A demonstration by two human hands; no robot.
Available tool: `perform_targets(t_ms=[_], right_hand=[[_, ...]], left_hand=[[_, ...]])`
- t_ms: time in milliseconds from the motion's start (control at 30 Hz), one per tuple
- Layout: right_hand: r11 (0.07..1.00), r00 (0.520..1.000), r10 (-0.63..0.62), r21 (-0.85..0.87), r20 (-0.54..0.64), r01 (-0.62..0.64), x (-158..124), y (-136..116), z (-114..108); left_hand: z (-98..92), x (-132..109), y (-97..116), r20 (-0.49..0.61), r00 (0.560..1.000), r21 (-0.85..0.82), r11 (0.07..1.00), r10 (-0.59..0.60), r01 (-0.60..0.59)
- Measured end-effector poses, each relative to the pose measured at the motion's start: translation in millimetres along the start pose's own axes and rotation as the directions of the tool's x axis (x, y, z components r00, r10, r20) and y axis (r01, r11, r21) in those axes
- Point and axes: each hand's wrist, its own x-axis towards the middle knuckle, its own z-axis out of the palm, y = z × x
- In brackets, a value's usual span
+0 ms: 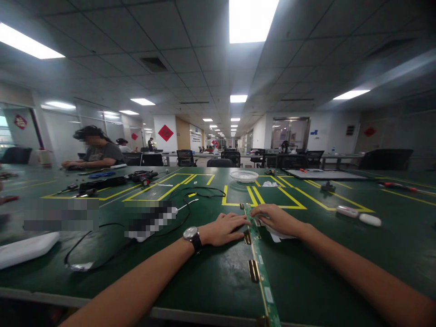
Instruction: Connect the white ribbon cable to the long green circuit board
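Note:
A long narrow green circuit strip [263, 277] with brass tabs runs from the table's front edge toward the middle. My left hand [224, 229], wearing a wristwatch, lies flat beside the strip's far end with fingers stretched out touching it. My right hand [276, 218] rests on the other side of the strip, fingers curled onto its far end. A white scrap of paper [277, 236] lies under my right hand.
The green table [211, 277] carries yellow tape rectangles, a black cable [102, 261], a white basket [244, 175], a white marker-like object [358, 216] at right, and tools at the back left. A person [95, 150] sits at far left. Black chairs line the far side.

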Motion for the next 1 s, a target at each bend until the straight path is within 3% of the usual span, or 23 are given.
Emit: perform_targets(t_ms=[100, 167, 267, 433, 633, 1000], right_hand=[[0.998, 0.995, -0.070, -0.003, 0.070, 0.070, 5, -1, 6], [0.997, 0.993, -0.047, -0.053, 0.112, 0.054, 5, 4, 6], [0.980, 0.991, 0.094, -0.186, 0.100, -0.074, -1, 22, 2], [0.879, 0.944, 0.330, -0.371, 0.023, -0.298, -15, 46, -4], [0.830, 0.946, 0.321, -0.467, -0.049, -0.306, -17, 41, 6], [0.890, 0.960, 0.278, -0.386, 0.040, -0.242, -26, 41, -1]], left_hand=[[-1.2, -1, 0, -0.058, 0.998, -0.036, 0.999, -0.012, 0.010], [-1.4, -1, -1, -0.082, 0.996, -0.040, 0.999, -0.025, 0.022], [-0.7, -2, -4, -0.094, 0.995, -0.019, 0.999, -0.045, 0.043], [-0.9, -3, -7, -0.119, 0.992, 0.016, 0.998, -0.052, 0.054], [-4.6, -3, -4, -0.143, 0.987, 0.031, 0.997, -0.069, 0.075], [-6.0, -4, -3, -0.175, 0.982, 0.043, 0.996, -0.074, 0.082]])
